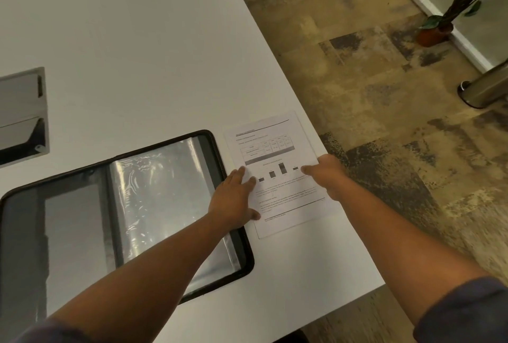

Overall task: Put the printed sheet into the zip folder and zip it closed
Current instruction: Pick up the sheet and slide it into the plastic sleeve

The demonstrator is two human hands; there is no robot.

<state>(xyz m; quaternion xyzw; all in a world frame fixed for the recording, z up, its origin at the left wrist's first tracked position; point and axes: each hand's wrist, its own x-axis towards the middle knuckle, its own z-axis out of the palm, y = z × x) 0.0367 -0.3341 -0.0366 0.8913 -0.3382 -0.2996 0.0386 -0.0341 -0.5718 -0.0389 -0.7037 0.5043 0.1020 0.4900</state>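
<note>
A printed sheet with a table, a bar chart and text lies flat on the white table, close to its right edge. To its left the black zip folder lies open, showing clear plastic sleeves. My left hand rests flat on the sheet's left edge with straight fingers. At the sheet's right edge my right hand holds the paper, thumb on top; the other fingers are hidden beyond the edge.
The white table ends in a diagonal edge just right of the sheet, with patterned carpet beyond. A grey cable hatch is set into the table at far left. A potted plant and a metal post base stand on the floor.
</note>
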